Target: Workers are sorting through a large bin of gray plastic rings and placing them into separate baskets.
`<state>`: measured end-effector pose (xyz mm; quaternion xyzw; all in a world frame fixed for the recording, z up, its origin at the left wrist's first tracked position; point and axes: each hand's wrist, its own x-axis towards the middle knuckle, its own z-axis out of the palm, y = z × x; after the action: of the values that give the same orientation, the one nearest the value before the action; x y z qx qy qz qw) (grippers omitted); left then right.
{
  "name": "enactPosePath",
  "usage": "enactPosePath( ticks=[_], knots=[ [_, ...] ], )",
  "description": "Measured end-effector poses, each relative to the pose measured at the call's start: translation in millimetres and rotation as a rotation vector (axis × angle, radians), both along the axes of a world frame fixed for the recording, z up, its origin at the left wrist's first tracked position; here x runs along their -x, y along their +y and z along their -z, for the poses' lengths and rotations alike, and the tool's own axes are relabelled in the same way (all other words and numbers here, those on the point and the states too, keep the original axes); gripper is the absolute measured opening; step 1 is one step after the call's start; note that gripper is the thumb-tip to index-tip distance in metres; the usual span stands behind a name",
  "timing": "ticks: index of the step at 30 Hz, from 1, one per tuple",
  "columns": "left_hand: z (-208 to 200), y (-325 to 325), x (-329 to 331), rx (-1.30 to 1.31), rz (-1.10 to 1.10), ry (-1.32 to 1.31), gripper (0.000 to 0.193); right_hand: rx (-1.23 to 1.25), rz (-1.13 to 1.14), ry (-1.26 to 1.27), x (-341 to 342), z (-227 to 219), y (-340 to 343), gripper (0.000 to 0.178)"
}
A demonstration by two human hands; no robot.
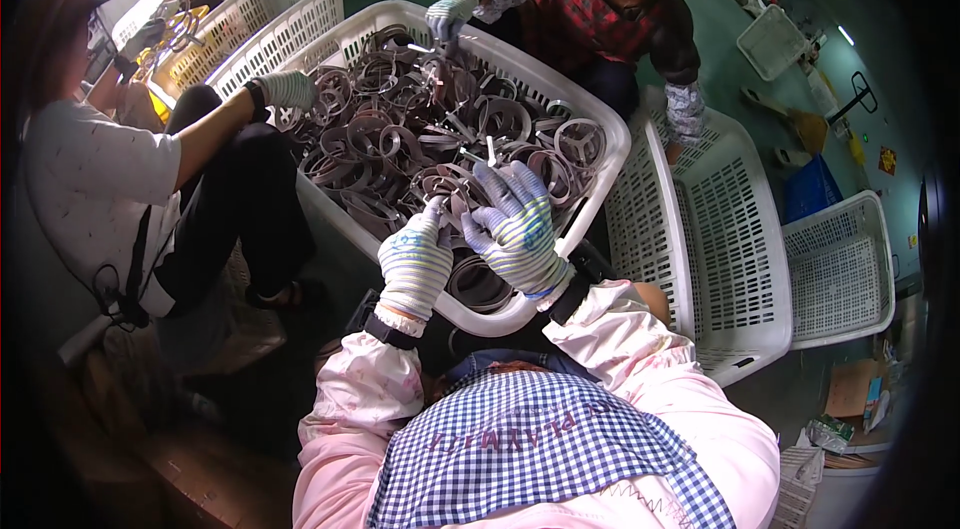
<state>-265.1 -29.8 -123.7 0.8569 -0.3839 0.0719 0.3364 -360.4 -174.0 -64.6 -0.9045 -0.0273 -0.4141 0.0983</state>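
A large white plastic crate (600,204) in front of me is heaped with dark metal rings (400,144), some with crossing spokes. Over its near side, my left hand (415,264), in a striped knit glove, is closed with thumb and forefinger pinched at a small brownish ring piece (459,201). My right hand (522,237), gloved alike, meets the same piece from the other side. Its thumb and forefinger are bent together there, while the other fingers reach forward over the heap. The contact points are partly hidden.
A co-worker (620,19) across the crate reaches in with a gloved hand (452,15). Another (100,159) sits at the left, a gloved hand (288,89) at the rings. White crates (735,239) stand at the right, another (280,14) at the far left.
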Motion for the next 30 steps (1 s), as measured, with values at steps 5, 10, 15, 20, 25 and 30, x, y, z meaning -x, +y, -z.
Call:
enactPosePath(
  ticks=[5,10,15,20,25,30],
  knots=[
    [-6,-5,-1,-0.119,-0.066,-0.025,0.040,-0.044,0.128,0.081,-1,-1,-4,0.017],
    [6,-8,0,-0.144,-0.038,-0.043,0.044,0.017,0.209,0.158,-4,12,-1,0.052],
    [15,-8,0,-0.160,-0.011,-0.104,0.047,-0.088,0.274,0.183,-14,7,2,0.065],
    [6,-9,4,-0.220,-0.025,-0.103,0.041,-0.193,0.197,0.204,-19,7,3,0.048],
    [6,-4,-12,0.077,-0.080,-0.080,0.025,-0.092,0.123,-0.049,-16,2,3,0.029],
    [8,11,-43,0.303,-0.185,0.279,0.027,-0.441,0.092,0.286,1,28,-33,0.025]
  ],
)
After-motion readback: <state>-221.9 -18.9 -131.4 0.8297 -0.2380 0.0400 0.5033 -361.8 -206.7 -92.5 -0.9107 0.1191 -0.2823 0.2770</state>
